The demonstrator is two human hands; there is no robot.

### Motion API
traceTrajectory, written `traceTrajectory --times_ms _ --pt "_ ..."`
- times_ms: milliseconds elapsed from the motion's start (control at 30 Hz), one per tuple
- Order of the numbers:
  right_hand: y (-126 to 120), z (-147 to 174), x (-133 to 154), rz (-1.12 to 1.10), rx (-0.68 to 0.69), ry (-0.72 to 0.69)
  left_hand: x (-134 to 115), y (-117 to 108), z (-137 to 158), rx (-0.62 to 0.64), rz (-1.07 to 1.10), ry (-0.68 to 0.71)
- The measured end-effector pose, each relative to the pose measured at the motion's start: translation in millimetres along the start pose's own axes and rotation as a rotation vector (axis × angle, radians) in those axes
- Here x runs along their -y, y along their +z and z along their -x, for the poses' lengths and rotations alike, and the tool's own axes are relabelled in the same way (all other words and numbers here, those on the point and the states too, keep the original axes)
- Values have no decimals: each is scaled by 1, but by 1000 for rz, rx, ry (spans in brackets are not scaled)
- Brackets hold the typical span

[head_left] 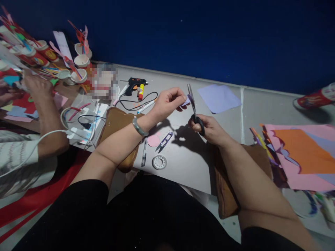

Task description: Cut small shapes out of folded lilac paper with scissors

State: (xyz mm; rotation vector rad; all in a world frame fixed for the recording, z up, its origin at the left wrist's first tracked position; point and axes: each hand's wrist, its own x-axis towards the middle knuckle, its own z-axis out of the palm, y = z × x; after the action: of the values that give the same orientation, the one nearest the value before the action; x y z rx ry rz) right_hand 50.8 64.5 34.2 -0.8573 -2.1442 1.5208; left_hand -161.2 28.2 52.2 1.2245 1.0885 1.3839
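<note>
Over the middle of the table my left hand [171, 101] pinches a small piece of purple paper [186, 101]. Just to its right, my right hand [208, 127] grips a pair of scissors [193, 104] by the black handles, blades pointing up and away beside the paper. Whether the blades touch the paper I cannot tell. A larger sheet of lilac paper [219, 98] lies flat behind the scissors. Below my hands lie thread snips [164, 142], a pink paper circle [154, 140], a pen [144, 153] and a white ring-shaped disc [159, 162].
A black glue gun [133, 85], a glue stick [141, 91] and a marker [147, 106] lie at the back left. Farther left are a power strip [98, 120], paper cups [82, 62] and a co-worker's arm [49, 115]. Coloured paper sheets [306, 150] are stacked at right.
</note>
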Motion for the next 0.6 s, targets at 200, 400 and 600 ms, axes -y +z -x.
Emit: traceTrajectory --times_ms 200,400,600 --pt "0 -1 0 7 -4 10 -3 1 0 -2 -23 -21" --pt "1 -1 -1 0 -2 -8 -1 0 0 9 -6 -1" --pt "1 0 0 -27 -6 -15 -2 0 0 6 -7 -6"
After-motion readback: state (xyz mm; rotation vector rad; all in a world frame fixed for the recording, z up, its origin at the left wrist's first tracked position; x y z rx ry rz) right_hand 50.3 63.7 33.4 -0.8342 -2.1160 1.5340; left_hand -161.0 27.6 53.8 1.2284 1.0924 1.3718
